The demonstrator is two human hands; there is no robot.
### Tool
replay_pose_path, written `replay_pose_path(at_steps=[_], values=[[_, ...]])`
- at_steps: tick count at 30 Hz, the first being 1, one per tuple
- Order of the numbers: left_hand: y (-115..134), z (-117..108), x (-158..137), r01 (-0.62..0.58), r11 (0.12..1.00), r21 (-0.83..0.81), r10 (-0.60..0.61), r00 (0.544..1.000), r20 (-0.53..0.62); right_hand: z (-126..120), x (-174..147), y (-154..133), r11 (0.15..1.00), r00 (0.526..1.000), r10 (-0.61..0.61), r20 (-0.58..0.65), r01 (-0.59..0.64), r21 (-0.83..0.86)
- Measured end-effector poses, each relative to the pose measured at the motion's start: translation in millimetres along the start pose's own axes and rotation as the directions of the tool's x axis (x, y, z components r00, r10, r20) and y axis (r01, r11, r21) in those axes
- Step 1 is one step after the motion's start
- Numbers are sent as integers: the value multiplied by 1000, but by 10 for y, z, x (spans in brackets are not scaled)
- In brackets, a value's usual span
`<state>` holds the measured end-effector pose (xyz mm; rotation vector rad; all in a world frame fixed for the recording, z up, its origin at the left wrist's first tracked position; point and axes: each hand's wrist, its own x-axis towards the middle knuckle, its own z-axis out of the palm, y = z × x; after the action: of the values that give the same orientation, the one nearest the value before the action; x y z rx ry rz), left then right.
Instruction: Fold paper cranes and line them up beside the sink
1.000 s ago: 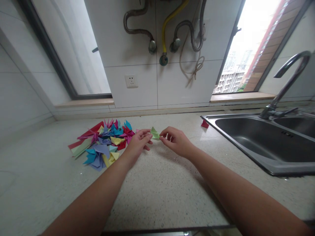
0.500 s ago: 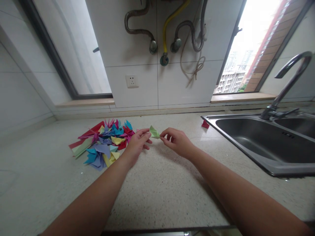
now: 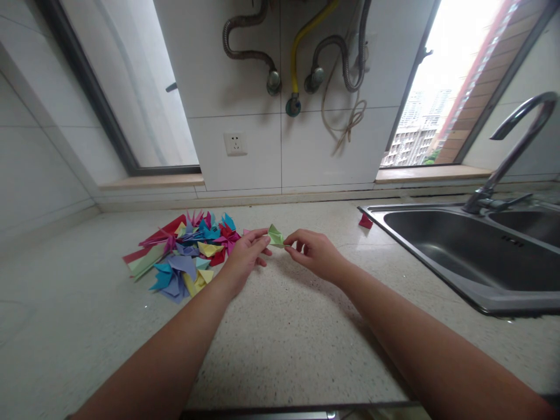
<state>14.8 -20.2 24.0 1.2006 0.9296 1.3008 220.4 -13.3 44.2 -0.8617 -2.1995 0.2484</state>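
Note:
A small folded piece of light green paper (image 3: 276, 236) is held above the countertop between my two hands. My left hand (image 3: 245, 256) pinches its left side between thumb and fingers. At its lower right corner, the thumb and index finger of my right hand (image 3: 312, 252) are closed on the paper. Just left of my left hand lies a heap of folded origami paper pieces (image 3: 182, 263) in blue, purple, yellow, red and pink. Part of a pink piece shows behind my left fingers.
A small red folded paper (image 3: 366, 221) lies by the corner of the steel sink (image 3: 437, 280) on the right. A chrome faucet (image 3: 485, 189) rises behind the basin. Hoses and a yellow pipe (image 3: 296, 58) run down the tiled wall, near a socket (image 3: 235, 144).
The view has shifted very slightly. Both hands keep their hold on the green paper, with hardly any visible movement.

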Motion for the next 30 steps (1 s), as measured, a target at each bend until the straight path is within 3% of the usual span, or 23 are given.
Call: replay_pose_path(at_steps=[30], values=[[-16,-20,-19,-13,1000,4,12,992,124,-29,2,-74,991,990,-124,61,126,-43]])
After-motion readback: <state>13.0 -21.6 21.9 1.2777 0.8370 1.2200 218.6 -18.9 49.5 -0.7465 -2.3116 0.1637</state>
